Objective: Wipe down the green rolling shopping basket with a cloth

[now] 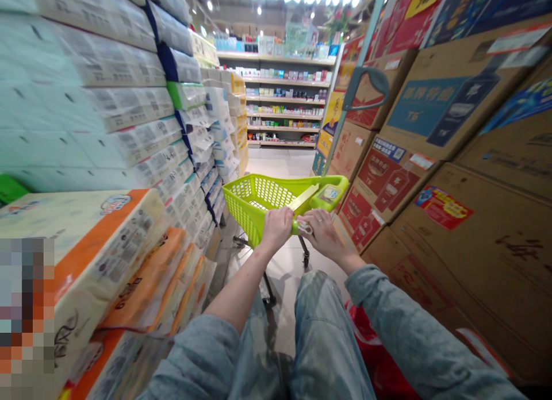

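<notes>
A lime-green shopping cart [245,210] stands turned at an angle before my knees, its lattice basket pointing to the left. My left hand [277,226] is closed round the near bar of the cart. Just to its right, my right hand [321,230] curls over the same bar, fingers bent. A small pale looped thing [305,226] shows by the right fingertips; its kind is too unclear to name. Inside the basket, a pale yellow flap [304,197] slants upward. Dark casters [306,257] carry the cart on the floor.
Wrapped paper packs [142,110] rise in tall stacks on the left, with orange-banded packs [142,262] nearer me. Cardboard cartons [425,110] line the right side, beside a pole with a grey handle [366,88]. Stocked shelves [282,101] close off the far end. Red material [379,354] lies by my right leg.
</notes>
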Demonstrator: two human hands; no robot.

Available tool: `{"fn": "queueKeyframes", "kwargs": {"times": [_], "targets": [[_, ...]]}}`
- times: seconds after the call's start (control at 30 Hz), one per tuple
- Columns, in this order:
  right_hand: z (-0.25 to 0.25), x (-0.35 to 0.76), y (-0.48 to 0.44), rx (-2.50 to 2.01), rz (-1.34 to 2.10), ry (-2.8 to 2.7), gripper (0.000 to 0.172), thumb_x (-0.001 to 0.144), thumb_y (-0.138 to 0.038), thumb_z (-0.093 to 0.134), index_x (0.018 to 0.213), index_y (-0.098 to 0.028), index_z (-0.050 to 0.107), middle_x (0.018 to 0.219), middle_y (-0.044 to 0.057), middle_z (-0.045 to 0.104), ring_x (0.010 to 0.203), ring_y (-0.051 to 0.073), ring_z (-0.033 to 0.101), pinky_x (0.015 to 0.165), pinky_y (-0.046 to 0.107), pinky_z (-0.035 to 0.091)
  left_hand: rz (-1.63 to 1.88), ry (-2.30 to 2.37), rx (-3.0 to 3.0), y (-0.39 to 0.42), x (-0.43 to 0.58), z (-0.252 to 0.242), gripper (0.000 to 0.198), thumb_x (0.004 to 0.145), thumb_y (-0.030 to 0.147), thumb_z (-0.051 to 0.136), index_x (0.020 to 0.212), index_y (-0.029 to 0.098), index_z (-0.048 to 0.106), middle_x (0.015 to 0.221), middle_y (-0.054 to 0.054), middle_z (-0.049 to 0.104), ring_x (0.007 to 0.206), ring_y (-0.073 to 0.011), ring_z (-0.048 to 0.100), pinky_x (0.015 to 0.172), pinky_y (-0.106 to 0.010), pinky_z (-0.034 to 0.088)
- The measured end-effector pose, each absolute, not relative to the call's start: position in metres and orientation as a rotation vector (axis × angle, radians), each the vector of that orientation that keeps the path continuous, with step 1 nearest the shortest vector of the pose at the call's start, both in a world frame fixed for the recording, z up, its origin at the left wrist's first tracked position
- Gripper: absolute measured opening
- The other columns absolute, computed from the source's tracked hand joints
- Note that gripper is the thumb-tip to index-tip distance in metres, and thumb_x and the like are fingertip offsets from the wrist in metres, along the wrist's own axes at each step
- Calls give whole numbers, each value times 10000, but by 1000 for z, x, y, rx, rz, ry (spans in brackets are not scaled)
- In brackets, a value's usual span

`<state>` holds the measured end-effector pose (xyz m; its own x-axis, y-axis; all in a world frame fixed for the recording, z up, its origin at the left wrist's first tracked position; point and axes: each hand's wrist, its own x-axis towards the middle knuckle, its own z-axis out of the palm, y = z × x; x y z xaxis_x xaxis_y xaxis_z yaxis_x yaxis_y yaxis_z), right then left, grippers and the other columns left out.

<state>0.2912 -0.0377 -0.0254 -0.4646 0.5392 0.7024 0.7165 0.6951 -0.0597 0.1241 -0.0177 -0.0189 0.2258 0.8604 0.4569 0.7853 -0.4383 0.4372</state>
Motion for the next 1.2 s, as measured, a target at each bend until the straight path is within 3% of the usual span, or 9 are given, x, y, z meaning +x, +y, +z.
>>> {"fn": "queueKeyframes", "kwargs": {"times": [0.27,0.5,0.63,0.8,1.0,1.2], "targets": [[-20,287,-17,-1096,-227,-2104,391,975,-352,293,735,-187,554,722,64,592,745,197,523,751,323,381,1044,1571,2324,-17,124,-23,357,971,300,242,965,204,586,938,-32,658,940,-179,562,869,-317,363],[-4,301,-8,-1273,-122,-2193,478,969,-407,274,709,-181,605,708,48,640,708,155,558,702,259,364,1098,1375,2204,-18,128,-29,397,974,296,220,1065,219,599,1014,-15,668,1013,-164,558,950,-325,353],[3,312,-1,-1443,-31,-2223,469,945,-425,322,678,-174,616,704,48,648,693,146,555,659,242,355,1098,1158,2194,-3,115,-34,434,979,327,185,1082,199,586,1023,-22,672,992,-149,581,919,-293,410],[2,330,12,-1467,32,-2245,474,936,-423,333,667,-162,623,732,61,645,717,150,557,667,241,364,829,1450,2420,22,92,-52,391,966,334,243,978,198,609,1048,-54,648,1021,-183,562,952,-341,403],[-2,339,8,-1479,-102,-2205,491,958,-409,289,706,-161,629,720,56,624,701,153,551,667,247,356,773,1715,2482,18,97,-68,383,975,319,194,1032,196,551,1069,-87,614,1089,-224,510,1046,-466,301],[-4,291,-30,-1709,-450,-2070,434,959,-362,309,755,-159,634,779,95,660,775,196,562,746,299,335,732,1757,2556,11,98,-64,382,972,324,185,991,201,546,1028,-89,615,1048,-227,516,1012,-436,325]]}}
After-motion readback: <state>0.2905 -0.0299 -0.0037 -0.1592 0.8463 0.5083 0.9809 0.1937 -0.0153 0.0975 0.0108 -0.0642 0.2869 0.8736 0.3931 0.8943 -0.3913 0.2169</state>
